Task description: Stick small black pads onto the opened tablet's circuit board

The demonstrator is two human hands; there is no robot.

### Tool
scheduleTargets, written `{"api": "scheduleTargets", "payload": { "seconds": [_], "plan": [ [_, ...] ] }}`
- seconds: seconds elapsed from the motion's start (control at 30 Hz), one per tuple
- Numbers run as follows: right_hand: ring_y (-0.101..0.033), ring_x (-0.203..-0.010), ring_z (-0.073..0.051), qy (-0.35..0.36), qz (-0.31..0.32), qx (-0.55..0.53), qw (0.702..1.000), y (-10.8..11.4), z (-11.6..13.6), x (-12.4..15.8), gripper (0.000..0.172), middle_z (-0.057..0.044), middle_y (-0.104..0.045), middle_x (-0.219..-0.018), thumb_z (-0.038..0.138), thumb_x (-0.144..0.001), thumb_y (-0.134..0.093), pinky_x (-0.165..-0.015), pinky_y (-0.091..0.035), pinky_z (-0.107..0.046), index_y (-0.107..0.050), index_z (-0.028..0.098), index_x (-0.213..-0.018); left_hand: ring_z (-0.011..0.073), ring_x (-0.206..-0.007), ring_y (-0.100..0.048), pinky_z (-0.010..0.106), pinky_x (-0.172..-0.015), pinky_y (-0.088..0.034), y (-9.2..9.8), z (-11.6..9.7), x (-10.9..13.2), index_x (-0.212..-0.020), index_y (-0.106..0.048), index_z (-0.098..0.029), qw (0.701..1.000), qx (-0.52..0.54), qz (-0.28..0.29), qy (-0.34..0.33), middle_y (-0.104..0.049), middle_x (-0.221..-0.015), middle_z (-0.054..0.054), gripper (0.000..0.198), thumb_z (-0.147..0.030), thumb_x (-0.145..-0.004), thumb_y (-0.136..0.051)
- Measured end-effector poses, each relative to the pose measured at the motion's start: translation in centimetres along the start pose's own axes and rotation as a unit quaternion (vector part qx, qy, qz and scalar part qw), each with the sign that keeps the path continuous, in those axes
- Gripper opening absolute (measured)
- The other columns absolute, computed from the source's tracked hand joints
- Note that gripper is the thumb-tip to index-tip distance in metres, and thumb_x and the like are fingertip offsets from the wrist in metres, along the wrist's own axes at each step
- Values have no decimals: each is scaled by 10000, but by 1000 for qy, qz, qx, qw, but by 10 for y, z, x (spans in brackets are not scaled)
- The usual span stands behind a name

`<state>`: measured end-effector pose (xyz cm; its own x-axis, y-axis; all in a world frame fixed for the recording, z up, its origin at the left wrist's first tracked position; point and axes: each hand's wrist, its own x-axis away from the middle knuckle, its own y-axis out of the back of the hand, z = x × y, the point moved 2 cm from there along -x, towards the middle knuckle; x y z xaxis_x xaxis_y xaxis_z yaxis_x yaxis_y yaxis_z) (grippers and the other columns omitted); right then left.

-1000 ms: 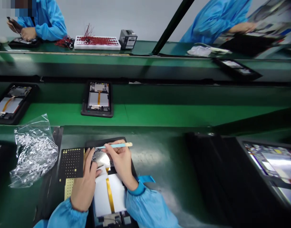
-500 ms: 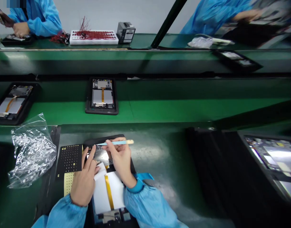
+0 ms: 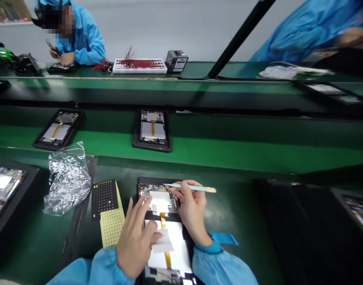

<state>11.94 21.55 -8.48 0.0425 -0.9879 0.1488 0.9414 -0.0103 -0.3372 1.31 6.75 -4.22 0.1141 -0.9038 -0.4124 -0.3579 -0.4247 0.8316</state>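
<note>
An opened tablet [image 3: 181,247] lies in front of me in a black holder, its circuit board and white battery showing, an orange ribbon running down the middle. My right hand [image 3: 193,209] pinches light-blue tweezers [image 3: 199,188] with a cream end; their tip points left over the board's top edge. Over the tablet's left side is my left hand [image 3: 137,235], index and middle fingers stretched toward the board. A small white sheet [image 3: 165,241] sticks out from its thumb and curled fingers, above the battery. Left of that hand lies a black-and-yellow sticker sheet [image 3: 112,225] with rows of small dots.
A clear bag [image 3: 67,182] of small white pieces lies at left. Two opened tablets [image 3: 152,128] [image 3: 58,128] rest on the green strip beyond. Another device [image 3: 6,182] is at far left; a black tray [image 3: 294,225] stands right. A co-worker [image 3: 86,35] sits across.
The view has swung left, so things appear farther right. My left hand has drawn back from the board's top with the white sheet. The tweezers stay at the board's upper edge.
</note>
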Motion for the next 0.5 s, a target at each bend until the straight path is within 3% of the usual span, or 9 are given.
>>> {"api": "scheduleTargets", "payload": {
  "seconds": [0.1, 0.17, 0.23, 0.33, 0.4, 0.5],
  "plan": [
    [-623, -528, -107, -22, 3, 4, 1000, 2, 5, 1, 347, 46, -656, -649, 414, -653, -754, -611, -548, -286, -522, 207, -806, 182, -871, -628, 312, -692, -548, 50, 19, 29, -820, -549, -211, 998, 0, -45, 52, -669, -953, 76, 177, -227, -933, -414],
    [-622, -537, -124, -50, 25, 1, 998, -1, 13, 3, 291, 45, -635, -602, 378, -656, -728, -583, -537, -280, -567, 200, -821, 152, -725, -612, 266, -648, -512, 74, 40, 56, -879, -593, -230, 995, -13, -50, 89, -660, -800, 20, 109, -227, -908, -488],
    [-592, -498, -137, -86, 80, 12, 993, -7, 26, 6, 223, 56, -569, -512, 327, -673, -665, -515, -512, -274, -614, 188, -840, 139, -691, -604, 242, -668, -498, 83, 62, 83, -937, -630, -248, 986, -33, -80, 140, -654, -804, 1, 114, -214, -879, -538],
    [-417, -342, -89, -121, 194, 130, 965, -20, 41, 8, 194, 50, -529, -504, 279, -707, -575, -358, -379, -237, -667, 162, -832, 123, -729, -616, 208, -696, -488, 74, 89, 115, -1115, -630, -288, 974, -69, -71, 203, -622, -850, 0, 356, -124, -887, -411],
    [-418, -365, -86, -57, 253, 266, 929, -28, 46, 6, 181, 12, -584, -593, 259, -735, -565, -371, -356, -235, -690, 158, -818, 121, -797, -622, 193, -686, -488, 67, 102, 126, -1244, -556, -312, 969, -77, -43, 230, -596, -884, 9, 492, -91, -880, -311],
    [-597, -611, -161, 108, 331, 426, 835, -40, 45, 5, 122, -29, -639, -730, 218, -773, -593, -566, -452, -264, -706, 182, -801, 179, -979, -596, 253, -755, -510, 72, 110, 130, -1384, -385, -325, 966, -56, -7, 251, -573, -1084, 45, 512, -171, -898, -338]
  ]
}}
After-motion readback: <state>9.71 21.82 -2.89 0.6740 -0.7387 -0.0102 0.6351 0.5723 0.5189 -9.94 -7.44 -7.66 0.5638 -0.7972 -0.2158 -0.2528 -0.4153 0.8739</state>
